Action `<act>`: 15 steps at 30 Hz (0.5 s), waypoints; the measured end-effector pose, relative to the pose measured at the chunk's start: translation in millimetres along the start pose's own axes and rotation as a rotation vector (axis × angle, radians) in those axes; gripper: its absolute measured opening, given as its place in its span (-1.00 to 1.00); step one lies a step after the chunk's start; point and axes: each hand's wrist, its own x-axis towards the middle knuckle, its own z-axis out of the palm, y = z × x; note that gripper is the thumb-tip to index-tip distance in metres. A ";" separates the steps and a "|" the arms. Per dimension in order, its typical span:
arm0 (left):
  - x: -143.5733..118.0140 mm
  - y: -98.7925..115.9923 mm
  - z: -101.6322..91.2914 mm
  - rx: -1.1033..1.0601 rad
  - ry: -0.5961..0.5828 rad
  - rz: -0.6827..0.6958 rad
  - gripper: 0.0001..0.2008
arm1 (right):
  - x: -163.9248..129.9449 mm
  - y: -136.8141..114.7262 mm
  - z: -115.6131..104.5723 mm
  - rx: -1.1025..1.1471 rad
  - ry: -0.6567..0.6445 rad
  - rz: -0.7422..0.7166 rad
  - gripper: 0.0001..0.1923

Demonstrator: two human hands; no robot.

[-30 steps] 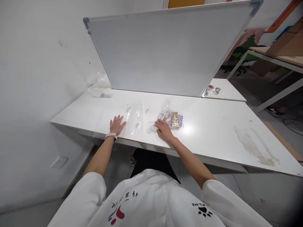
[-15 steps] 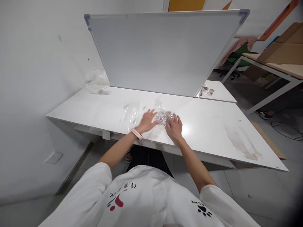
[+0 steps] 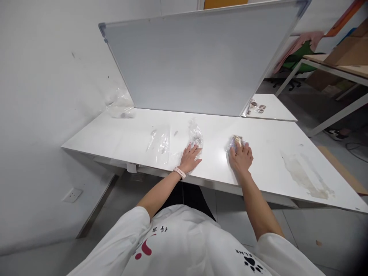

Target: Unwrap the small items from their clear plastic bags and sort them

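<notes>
My left hand (image 3: 190,156) lies flat on a crumpled clear plastic bag (image 3: 196,134) near the front edge of the white table (image 3: 264,153). My right hand (image 3: 241,157) rests further right, its fingers on a small clear packet with gold and purple contents (image 3: 236,140). Flat clear plastic sheets (image 3: 161,145) lie left of my left hand. A pale watch band sits on my left wrist.
A large whiteboard (image 3: 195,61) leans up along the table's back. Crumpled plastic (image 3: 120,107) lies at the back left corner, and small packets (image 3: 255,107) sit on a second table behind the board. Stains (image 3: 304,176) mark the right side. A wooden desk (image 3: 339,65) stands far right.
Both hands were together on the packets at the middle. My right hand has slid one packet to the right, while my left hand stays on the clear bag.
</notes>
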 end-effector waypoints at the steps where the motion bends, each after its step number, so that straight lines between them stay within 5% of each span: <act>1: 1.9 1.0 -0.1 -0.005 0.013 -0.004 -0.40 | -5.1 3.9 -2.8 -0.004 0.052 -0.018 -0.35; 5: 20.5 8.3 -0.5 -0.089 0.095 -0.095 -0.41 | -37.1 8.7 -13.2 -0.043 0.113 -0.199 -0.34; 7: 35.3 13.1 -2.3 -0.304 0.173 -0.205 -0.52 | -54.0 6.3 -15.2 -0.045 0.070 -0.264 -0.38; 10: 56.0 16.4 -8.8 -0.687 0.259 -0.342 -0.68 | -71.1 1.0 -15.0 -0.014 0.039 -0.235 -0.38; 15: 62.1 2.4 -25.9 -0.985 0.319 -0.449 -0.81 | -75.7 -2.4 -15.2 0.046 0.024 -0.152 -0.34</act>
